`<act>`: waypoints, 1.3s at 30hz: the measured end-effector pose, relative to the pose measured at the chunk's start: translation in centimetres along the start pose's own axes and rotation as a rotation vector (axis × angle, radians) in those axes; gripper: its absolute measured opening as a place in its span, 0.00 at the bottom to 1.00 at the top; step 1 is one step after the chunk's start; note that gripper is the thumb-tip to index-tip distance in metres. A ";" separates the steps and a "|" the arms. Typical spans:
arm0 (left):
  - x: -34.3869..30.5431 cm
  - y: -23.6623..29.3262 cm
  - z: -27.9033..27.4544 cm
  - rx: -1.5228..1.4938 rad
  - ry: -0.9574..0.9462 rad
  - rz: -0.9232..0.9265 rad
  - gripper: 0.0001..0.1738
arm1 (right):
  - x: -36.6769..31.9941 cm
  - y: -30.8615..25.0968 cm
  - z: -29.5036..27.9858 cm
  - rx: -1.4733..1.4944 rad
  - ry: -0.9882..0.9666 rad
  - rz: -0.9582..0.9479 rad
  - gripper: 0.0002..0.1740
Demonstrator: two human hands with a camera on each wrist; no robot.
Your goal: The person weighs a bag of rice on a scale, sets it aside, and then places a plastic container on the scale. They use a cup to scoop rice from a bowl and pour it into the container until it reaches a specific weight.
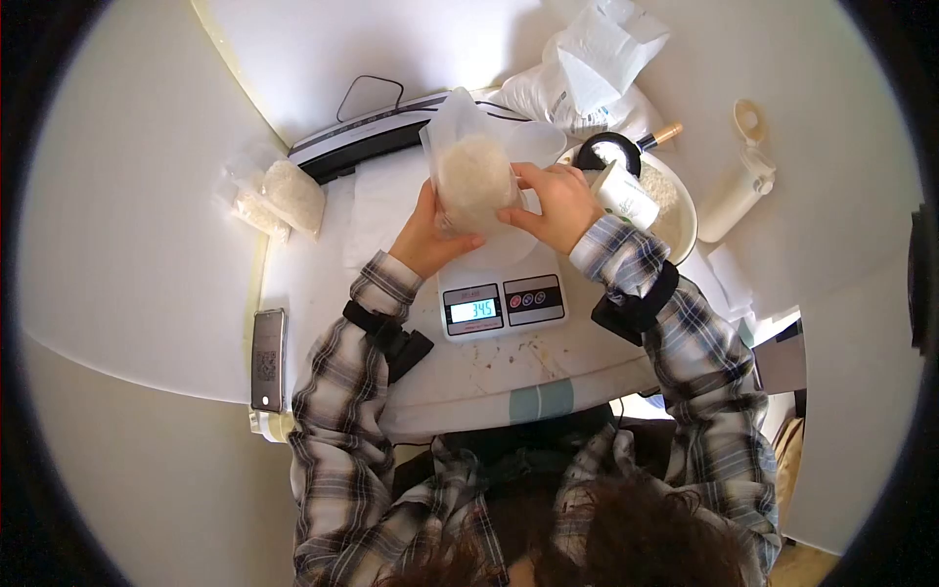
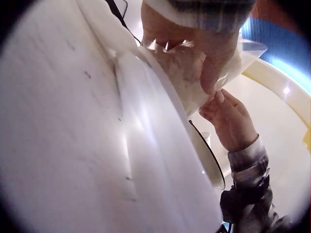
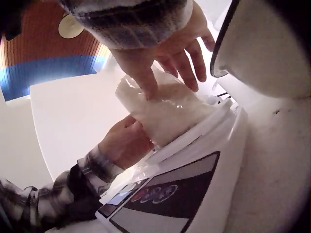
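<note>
Left hand [image 1: 427,235] and right hand [image 1: 558,201] grip the rice bag [image 1: 474,176] between them on the scale [image 1: 504,305].

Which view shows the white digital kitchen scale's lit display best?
Head view: the white digital kitchen scale faces the camera almost square-on, and its lit display is legible. Right wrist catches the scale at a steep slant, display unreadable. Left wrist shows nothing clear of it.

bag [image 1: 474,176] on scale [image 1: 502,305] | phone [image 1: 267,357] L | sealer [image 1: 367,139] behind | bowl [image 1: 693,220] R
</note>
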State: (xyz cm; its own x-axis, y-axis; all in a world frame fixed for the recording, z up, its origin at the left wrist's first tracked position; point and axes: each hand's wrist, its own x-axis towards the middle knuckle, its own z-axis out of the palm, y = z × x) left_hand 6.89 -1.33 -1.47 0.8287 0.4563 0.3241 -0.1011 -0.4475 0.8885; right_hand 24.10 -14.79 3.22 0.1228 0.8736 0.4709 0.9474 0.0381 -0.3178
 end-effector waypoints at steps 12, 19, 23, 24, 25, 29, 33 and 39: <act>0.1 -0.8 -0.7 0.024 0.020 0.072 0.55 | 0.2 0.3 -0.3 0.119 0.011 0.032 0.38; 0.2 -0.6 -0.5 -0.141 0.055 0.013 0.49 | 0.5 0.2 -0.1 0.166 0.002 0.056 0.35; 0.0 -0.5 -0.1 -0.134 0.074 0.039 0.47 | 0.6 -0.2 -0.2 0.232 0.000 0.047 0.30; 0.0 -0.3 0.0 -0.135 0.075 0.040 0.47 | 0.6 -0.4 -0.5 0.240 -0.022 0.067 0.28; 0.0 0.0 0.0 -0.097 0.085 0.034 0.46 | 0.7 -0.6 -0.9 0.238 -0.023 0.065 0.28; -0.3 1.4 0.4 -0.005 0.105 0.026 0.45 | 0.2 -0.6 -1.3 0.204 0.010 -0.001 0.28; -0.6 0.8 0.4 0.109 0.009 0.022 0.47 | -0.9 -0.3 -0.8 0.151 0.017 -0.008 0.30; -0.6 1.0 0.4 0.098 -0.021 0.023 0.52 | -0.9 0.1 -1.0 0.205 -0.035 0.026 0.43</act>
State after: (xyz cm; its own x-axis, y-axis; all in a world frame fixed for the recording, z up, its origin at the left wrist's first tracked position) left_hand 6.50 -2.39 -0.97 0.8384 0.4292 0.3360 -0.0666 -0.5312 0.8446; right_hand 24.40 -16.05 3.52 0.1325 0.8917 0.4329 0.8639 0.1102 -0.4915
